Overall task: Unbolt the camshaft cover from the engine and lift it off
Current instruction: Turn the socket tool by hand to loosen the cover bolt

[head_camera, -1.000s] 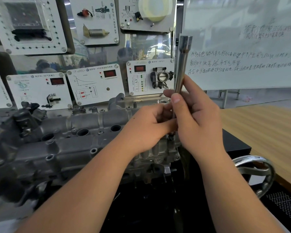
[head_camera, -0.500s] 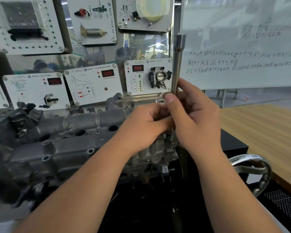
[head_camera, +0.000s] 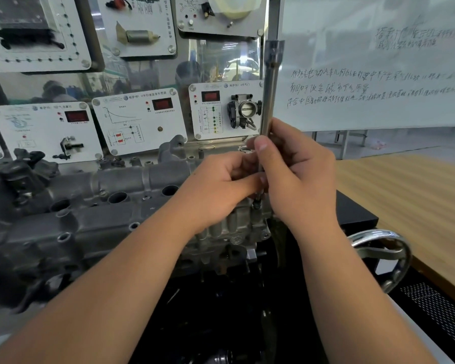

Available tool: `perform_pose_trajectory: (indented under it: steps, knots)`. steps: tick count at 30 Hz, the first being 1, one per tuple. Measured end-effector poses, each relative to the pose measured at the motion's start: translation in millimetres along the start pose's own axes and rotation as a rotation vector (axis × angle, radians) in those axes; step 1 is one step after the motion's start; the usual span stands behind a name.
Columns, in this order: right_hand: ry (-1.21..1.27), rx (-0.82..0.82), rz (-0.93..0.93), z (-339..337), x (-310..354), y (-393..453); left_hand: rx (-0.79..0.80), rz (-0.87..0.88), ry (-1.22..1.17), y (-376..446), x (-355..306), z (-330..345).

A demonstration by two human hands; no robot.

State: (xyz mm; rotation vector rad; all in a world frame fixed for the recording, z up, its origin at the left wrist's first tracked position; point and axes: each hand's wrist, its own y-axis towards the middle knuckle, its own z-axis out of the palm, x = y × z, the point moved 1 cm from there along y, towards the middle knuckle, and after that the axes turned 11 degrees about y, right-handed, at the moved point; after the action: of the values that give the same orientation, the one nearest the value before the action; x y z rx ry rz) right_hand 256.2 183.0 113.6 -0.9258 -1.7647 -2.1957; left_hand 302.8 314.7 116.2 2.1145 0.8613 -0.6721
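Beneath both hands, camshaft cover

cover: grey cast metal, lies on engine | extension bar: steel, upright over cover's right-end bolt

Black engine stand carries the grey engine, camshaft cover on top (bolt holes visible along it). Chrome handwheel at the stand's right side. Wooden table just beside, to the right.
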Motion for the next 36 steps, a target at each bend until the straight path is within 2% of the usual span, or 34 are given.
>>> perform_pose_trajectory:
  steps: [4,10,13,16,20,26,30,36]
  knots:
    - [0.013,0.007,0.01,2,0,-5,-0.027,0.0,0.068,1,-1,0]
    - [-0.027,0.002,-0.001,7,-2,3,-0.055,-0.019,0.024,2,3,0]
    - [-0.009,0.053,-0.017,6,-4,0,0.001,-0.001,-0.038,3,7,0]
    - [-0.02,0.059,-0.01,0,-2,0,0.06,0.009,0.002,3,3,-1]
    - [0.057,0.037,0.051,2,-2,4,-0.002,0.006,0.06,5,-1,1]
    - [0.053,0.003,0.01,-3,-9,5,-0.048,0.018,0.104,5,1,1]
    - [0.068,0.076,0.01,-7,-11,6,0.016,0.01,-0.002,3,6,-1]
    - [0.105,0.099,0.037,-8,-11,5,0.007,0.055,0.068,0,5,-1]
